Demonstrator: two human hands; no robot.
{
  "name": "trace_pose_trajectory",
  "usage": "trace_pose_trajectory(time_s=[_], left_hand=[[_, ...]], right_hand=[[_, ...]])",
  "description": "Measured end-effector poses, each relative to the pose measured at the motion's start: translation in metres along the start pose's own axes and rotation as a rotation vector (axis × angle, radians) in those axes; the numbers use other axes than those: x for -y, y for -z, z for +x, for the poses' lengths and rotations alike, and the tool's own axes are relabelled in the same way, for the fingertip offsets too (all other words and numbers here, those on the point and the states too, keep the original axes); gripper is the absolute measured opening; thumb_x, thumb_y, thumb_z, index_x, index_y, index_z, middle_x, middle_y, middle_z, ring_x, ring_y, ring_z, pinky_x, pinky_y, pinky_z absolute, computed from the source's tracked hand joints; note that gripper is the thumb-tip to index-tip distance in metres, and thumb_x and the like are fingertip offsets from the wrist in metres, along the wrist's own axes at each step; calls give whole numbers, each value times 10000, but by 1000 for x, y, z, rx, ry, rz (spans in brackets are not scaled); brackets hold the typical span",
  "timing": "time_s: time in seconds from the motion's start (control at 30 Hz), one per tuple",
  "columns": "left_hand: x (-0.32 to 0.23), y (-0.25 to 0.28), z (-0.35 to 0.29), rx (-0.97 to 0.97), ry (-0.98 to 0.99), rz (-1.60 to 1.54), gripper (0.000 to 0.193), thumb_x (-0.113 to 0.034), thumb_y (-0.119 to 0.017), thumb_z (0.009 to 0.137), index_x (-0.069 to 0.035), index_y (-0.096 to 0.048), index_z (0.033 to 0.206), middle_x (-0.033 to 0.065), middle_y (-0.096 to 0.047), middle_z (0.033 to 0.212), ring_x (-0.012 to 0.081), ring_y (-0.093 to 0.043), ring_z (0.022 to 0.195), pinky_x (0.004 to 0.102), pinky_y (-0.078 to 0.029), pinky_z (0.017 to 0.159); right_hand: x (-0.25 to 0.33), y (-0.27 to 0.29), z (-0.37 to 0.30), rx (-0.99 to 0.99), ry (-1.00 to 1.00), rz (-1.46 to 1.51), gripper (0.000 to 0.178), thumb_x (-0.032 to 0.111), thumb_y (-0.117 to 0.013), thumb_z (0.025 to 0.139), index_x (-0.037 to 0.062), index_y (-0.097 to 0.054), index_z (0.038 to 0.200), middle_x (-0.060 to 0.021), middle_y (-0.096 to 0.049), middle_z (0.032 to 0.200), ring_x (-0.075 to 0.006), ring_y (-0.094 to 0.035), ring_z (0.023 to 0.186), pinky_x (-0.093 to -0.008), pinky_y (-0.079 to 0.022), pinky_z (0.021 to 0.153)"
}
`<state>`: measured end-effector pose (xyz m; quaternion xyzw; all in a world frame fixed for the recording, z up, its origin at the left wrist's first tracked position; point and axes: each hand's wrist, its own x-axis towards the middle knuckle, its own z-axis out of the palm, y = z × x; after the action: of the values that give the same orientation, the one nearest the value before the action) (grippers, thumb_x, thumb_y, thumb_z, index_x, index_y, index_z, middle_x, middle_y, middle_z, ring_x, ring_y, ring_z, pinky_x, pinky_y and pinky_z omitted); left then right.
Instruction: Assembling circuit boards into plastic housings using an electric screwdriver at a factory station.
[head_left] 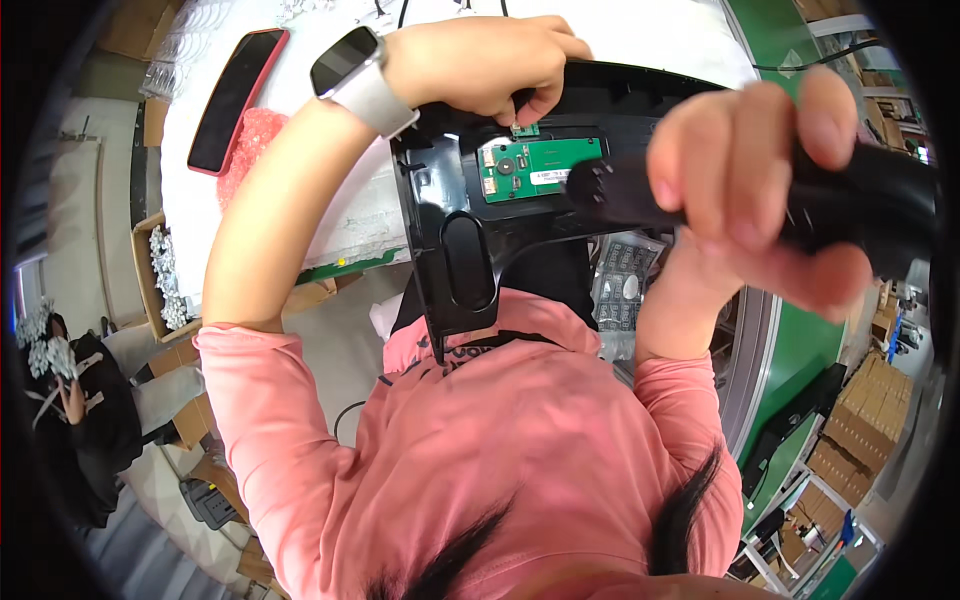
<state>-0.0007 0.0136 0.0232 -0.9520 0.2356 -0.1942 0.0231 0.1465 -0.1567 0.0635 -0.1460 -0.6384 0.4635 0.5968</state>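
A black plastic housing (440, 190) lies over the table edge and reaches toward my lap. Screwed or set into it is a green circuit board (560, 160) with a round black component and white connectors. My left hand (490, 65), with a watch (345, 62) on its wrist, reaches over the housing's far part. Its thumb and finger are pinched at a smaller green board (524, 130) just beyond the larger one. Raised close to the camera, my right hand (745, 170) is wrapped round a thick black handheld tool (870, 200), whose narrower end covers the housing's right part.
On the white table top (340, 200) at left lie a red-edged phone (238, 100) and pink bubble wrap (255, 145). Below them stands a cardboard box (150, 270) of small white parts. Another person (85, 420) sits at far left. Stacked cartons (860, 420) are at right.
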Motion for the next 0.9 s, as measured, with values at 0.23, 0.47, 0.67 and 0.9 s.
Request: trace_pose_trajectory(time_s=[0.23,0.47,0.67,0.9], left_hand=[[13,-18,-6,230,322,-682,175,-32,-745,688,-21,-680,850,125,-676,937,301,-646,877,351,-509,797],[9,-17,-5,243,423,-793,169,-2,-700,685,-8,-669,851,138,-668,903,304,-654,840,357,-510,740],[7,-18,-5,73,329,-903,311,39,-679,683,-27,-673,986,125,-686,953,265,-655,903,331,-514,781],[16,-44,-24,74,312,-1019,499,42,-672,735,-32,-622,1226,130,-660,1181,256,-609,1098,342,-484,946]], right_hand=[[-39,-33,9,-491,2,50,456,288,-772,856,29,-518,1131,-44,-582,688,-149,-523,515,-294,-437,516],[-41,-32,16,-644,-45,46,535,227,-795,832,-32,-453,1152,-119,-561,656,-171,-513,501,-298,-424,497],[-47,-27,16,-599,-81,14,551,232,-800,824,-34,-441,1146,-109,-551,643,-166,-511,488,-298,-425,493],[-46,-29,28,-542,-123,-428,365,137,-791,773,10,-555,1022,-61,-586,751,-128,-546,615,-267,-444,577]])
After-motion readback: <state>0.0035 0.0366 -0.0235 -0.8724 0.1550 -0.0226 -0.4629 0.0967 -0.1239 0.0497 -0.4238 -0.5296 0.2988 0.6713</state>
